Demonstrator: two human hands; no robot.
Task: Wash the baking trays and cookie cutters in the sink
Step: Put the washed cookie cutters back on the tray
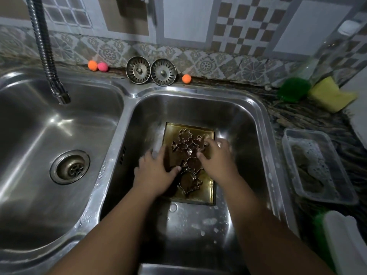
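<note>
Gleaming dully, the steel double sink [127,116] fills most of the view from where I stand, its two basins smooth and dotted with water drops and suds. Flat on the bottom of the right basin lies a rectangular baking tray [207,195], brassy gold with a shallow raised rim.

Both hands are down in that basin. The left hand [156,171] lies with fingers spread over the tray's left edge, gripping nothing. The right hand [215,155] rests loose, fingers apart, on top of the cutters near the tray's right side. The cookie cutters [185,134] are thin bright metal outlines scattered on the tray: a flower, a fish, and rounder shapes I can't make out.

Behind, a patterned tile wall [206,64] meets a dark mottled stone counter [294,118]. To the right on it stands a clear plastic tub [287,147] of foamy water, then a yellow sponge [331,94] beside a green scrubber [294,89]. Two slotted steel strainers [138,69] lean at the wall, with small orange and pink balls [92,65] on either side.
</note>
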